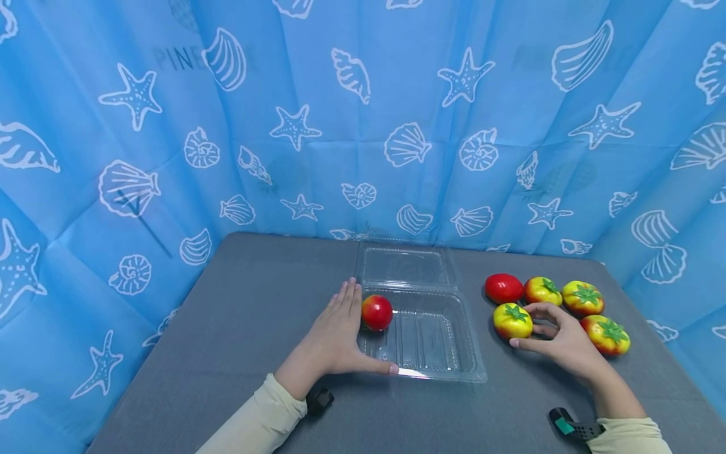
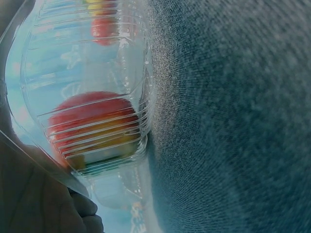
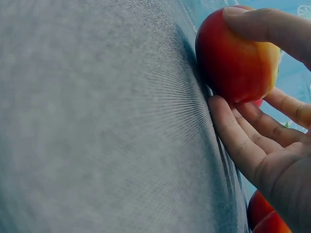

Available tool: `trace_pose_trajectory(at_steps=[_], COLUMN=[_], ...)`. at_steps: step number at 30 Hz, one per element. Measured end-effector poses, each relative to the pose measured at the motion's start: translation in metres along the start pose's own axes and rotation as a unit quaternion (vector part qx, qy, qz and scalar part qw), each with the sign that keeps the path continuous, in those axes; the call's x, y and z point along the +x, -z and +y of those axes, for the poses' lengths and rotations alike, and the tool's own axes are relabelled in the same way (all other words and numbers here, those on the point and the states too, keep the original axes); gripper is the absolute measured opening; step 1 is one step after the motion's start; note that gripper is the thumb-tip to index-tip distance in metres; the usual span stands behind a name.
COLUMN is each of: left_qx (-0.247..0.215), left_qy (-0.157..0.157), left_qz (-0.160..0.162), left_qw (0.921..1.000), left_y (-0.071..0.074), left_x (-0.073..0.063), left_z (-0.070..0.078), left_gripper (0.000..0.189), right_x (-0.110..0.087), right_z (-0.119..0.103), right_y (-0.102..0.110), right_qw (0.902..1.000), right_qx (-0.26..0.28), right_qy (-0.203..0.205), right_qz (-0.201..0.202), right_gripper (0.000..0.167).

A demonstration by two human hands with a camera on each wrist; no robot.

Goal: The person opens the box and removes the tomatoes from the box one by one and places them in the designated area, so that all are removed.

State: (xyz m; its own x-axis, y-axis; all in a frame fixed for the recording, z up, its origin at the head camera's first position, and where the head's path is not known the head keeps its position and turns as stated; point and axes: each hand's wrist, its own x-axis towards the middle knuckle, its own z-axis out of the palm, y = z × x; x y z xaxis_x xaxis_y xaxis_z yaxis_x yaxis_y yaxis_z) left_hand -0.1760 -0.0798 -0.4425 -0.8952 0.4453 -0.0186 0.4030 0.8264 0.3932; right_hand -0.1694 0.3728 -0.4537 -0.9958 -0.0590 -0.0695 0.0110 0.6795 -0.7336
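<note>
My left hand [image 1: 336, 340] rests along the left and front rim of a clear plastic clamshell box [image 1: 433, 334], its fingers straight and thumb spread. Inside the box, by those fingers, sits one red toy fruit [image 1: 377, 313]; through the box wall in the left wrist view the fruit [image 2: 95, 126] shows red and yellow. My right hand [image 1: 567, 343] holds a yellow-and-red toy fruit with a green leafy top [image 1: 513, 321] on the table. Its thumb lies on one side and curled fingers on the other, plainer in the right wrist view around the fruit [image 3: 238, 58].
Beside the right hand lie a smooth red toy fruit [image 1: 503, 289] and three leafy-topped ones, such as the rightmost yellow-red fruit [image 1: 605, 335]. The box's lid [image 1: 405, 266] lies folded back behind it. A blue shell-print curtain [image 1: 351, 126] hangs behind the grey table [image 1: 272, 284].
</note>
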Motion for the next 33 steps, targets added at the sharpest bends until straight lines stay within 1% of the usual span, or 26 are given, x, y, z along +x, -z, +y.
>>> trace_pose_trajectory(at_steps=[12, 20, 24, 33], left_qx=[0.0, 0.0, -0.002, -0.006], left_qy=[0.002, -0.001, 0.0, -0.003], left_qz=[-0.004, 0.001, -0.001, -0.002], left_qw=[1.0, 1.0, 1.0, 1.0], left_y=[-0.0004, -0.0001, -0.001, -0.0007], left_x=[0.0, 0.0002, 0.0, -0.0001], left_z=[-0.0024, -0.0022, -0.003, -0.0018], left_gripper=[0.152, 0.152, 0.152, 0.15], right_x=[0.0001, -0.0002, 0.0002, 0.0006], right_z=[-0.0017, -0.0039, -0.0038, -0.0043], right_y=[0.0023, 0.0022, 0.002, 0.0027], right_qw=[0.9998, 0.9996, 0.9996, 0.9993], right_qx=[0.005, -0.01, -0.006, -0.009], right_qy=[-0.003, -0.007, -0.008, -0.011], right_qz=[-0.018, -0.025, -0.028, -0.036], right_gripper=[0.075, 0.076, 0.076, 0.082])
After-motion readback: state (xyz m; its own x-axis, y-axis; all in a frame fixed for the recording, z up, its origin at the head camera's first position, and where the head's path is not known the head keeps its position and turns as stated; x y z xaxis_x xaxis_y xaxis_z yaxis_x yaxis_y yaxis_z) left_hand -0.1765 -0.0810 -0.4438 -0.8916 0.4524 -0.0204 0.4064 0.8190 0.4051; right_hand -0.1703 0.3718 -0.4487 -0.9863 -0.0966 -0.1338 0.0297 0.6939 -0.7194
